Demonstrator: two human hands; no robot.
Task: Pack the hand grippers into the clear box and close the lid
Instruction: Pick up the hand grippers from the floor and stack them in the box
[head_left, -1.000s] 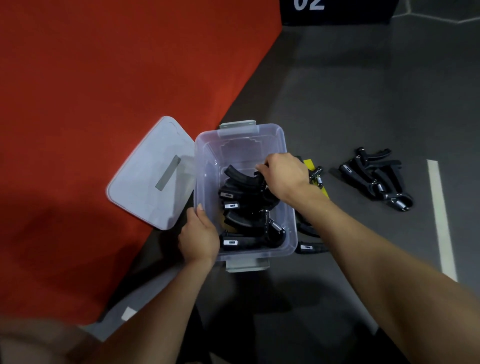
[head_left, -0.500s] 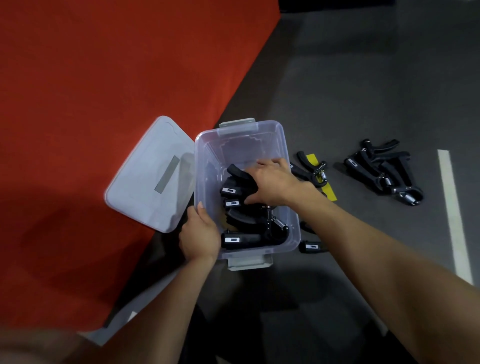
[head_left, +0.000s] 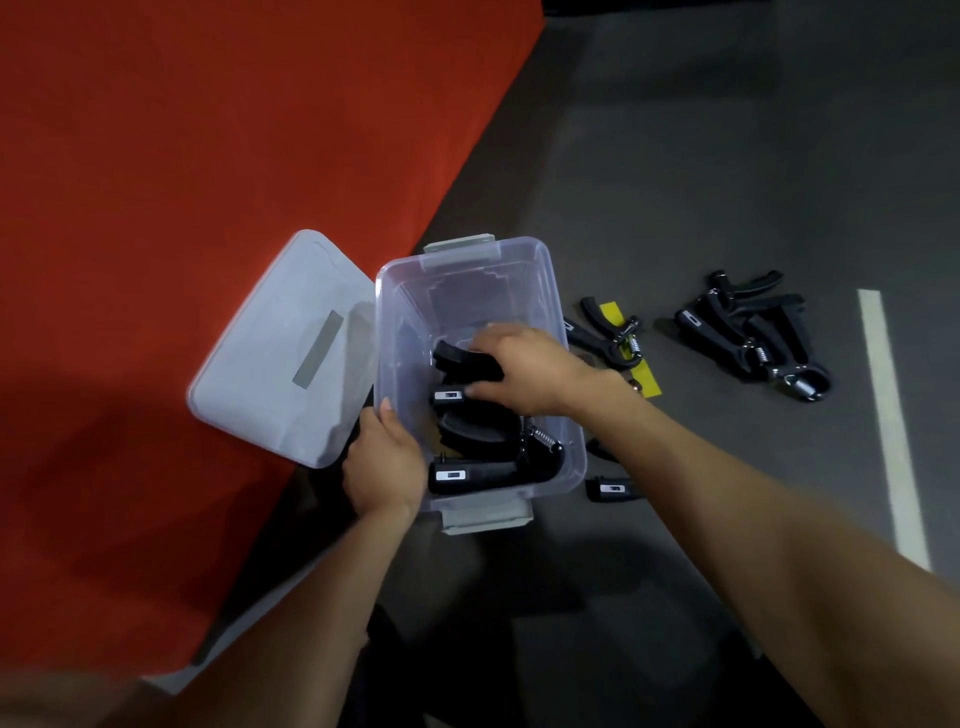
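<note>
While the red mat (head_left: 182, 182) fills the left side of the view and the dark grey floor (head_left: 727, 156) fills the right, the clear box (head_left: 540, 291) sits on the floor just at the mat's edge. It is a see-through plastic tub with grey latches at its far and near ends, and it stands open. Its lid (head_left: 270, 374), pale and translucent with a grey strip across the middle, lies flat on the mat, touching the box's left wall.

Inside the box lie several black hand grippers (head_left: 483, 473), curved-handled, with small white labels and a coiled spring showing near the right wall; they are stacked in the near half, and the far half shows bare bottom. The left hand (head_left: 384, 462) is closed on the box's near left corner, thumb hooked over the rim. The right hand (head_left: 524, 369) reaches in from the right, over the right wall, with its fingers curled around the handle of the topmost gripper (head_left: 465, 361).

More grippers lie outside on the floor, to the right of the box. A pile of them (head_left: 748, 338) sits well apart from the hands, near a white floor line (head_left: 888, 415). One single gripper (head_left: 608, 332) rests over a strip of yellow tape (head_left: 647, 376), just beside the box. Another gripper (head_left: 610, 488) lies close to the box's near right corner, below the right forearm.
</note>
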